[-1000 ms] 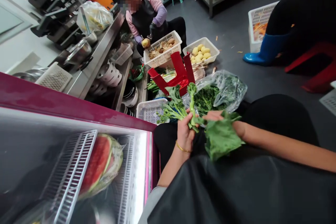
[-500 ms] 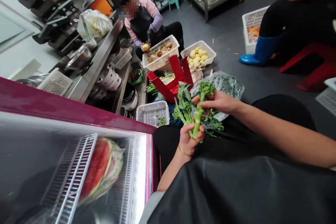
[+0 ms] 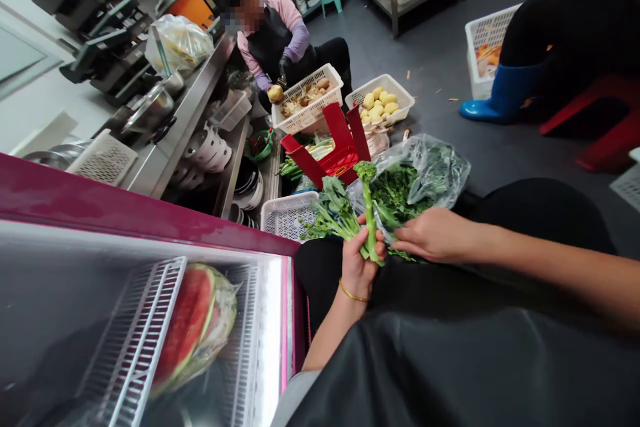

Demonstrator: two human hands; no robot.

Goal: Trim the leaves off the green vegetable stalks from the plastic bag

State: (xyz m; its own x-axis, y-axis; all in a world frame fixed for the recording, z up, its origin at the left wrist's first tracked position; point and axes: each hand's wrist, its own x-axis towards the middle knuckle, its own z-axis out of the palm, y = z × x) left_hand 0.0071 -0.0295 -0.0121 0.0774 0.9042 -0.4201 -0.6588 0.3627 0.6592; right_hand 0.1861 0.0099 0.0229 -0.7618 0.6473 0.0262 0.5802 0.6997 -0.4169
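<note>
My left hand (image 3: 359,259) is closed around a bunch of broccolini (image 3: 336,210), gripping the cut ends. One thick stalk (image 3: 369,203) with a green floret head stands upright at the front of the bunch; leafy stems lean away to the left. Just right of the stalk is my right hand (image 3: 437,233), its fingertips smeared by motion, so whether it pinches a leaf I cannot make out. Beyond the hands lies a clear plastic bag (image 3: 440,170) of leafy greens (image 3: 395,190), partly spilling out toward my lap.
An upturned red stool (image 3: 345,147) stands beyond the greens. A white basket (image 3: 280,213) sits to its left. Further off, a co-worker (image 3: 273,33) holds a potato over a crate (image 3: 320,107). A lit fridge (image 3: 265,347) is at left; another person's blue boot (image 3: 515,97) is at right.
My right hand has left the stalk, moving down and to the right. The stalk now stands more upright in my left hand, and more of the bagged greens shows.
</note>
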